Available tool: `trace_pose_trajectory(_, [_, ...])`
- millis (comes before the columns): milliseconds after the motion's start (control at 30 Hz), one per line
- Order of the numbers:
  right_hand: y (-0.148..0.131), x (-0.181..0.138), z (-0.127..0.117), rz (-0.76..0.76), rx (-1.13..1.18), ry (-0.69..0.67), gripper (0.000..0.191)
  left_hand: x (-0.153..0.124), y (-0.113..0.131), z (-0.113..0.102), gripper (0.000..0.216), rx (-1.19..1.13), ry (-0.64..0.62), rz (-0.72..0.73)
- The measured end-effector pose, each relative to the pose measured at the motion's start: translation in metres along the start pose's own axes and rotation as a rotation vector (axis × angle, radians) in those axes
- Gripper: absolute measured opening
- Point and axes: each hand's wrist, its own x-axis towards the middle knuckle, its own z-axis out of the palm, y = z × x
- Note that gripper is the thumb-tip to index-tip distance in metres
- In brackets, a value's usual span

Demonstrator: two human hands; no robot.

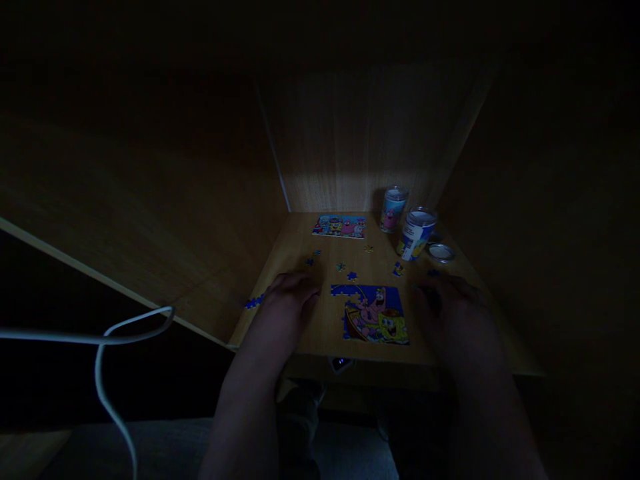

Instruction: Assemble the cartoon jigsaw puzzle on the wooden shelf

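A partly joined jigsaw puzzle [383, 320] with a pink starfish and a yellow sponge character lies near the table's front edge; its upper left has a gap. To its left, my left hand [287, 297] rests low over the table, fingers curled and thumb close to them; anything between them is hidden. On the other side, my right hand [453, 307] has thumb and forefinger brought together near the puzzle's right edge. Whatever they pinch is too dark to make out. Loose puzzle pieces [353, 276] are scattered behind the puzzle. A joined blue strip [254, 302] lies beside my left wrist.
A finished puzzle [340, 226] lies at the back. Two clear-lidded picture cans, one farther back [393, 210] and one nearer [416, 233], stand at right beside a round lid [441, 252]. Wooden panels enclose the dim table [320, 340]. A white cable [107, 340] hangs at left.
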Motion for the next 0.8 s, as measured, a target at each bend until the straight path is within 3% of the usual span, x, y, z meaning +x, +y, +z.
trace_pose_trajectory(800, [0.000, 0.001, 0.000, -0.006, -0.005, -0.004, 0.033, 0.011, 0.016, 0.012, 0.010, -0.061, 0.048, -0.064])
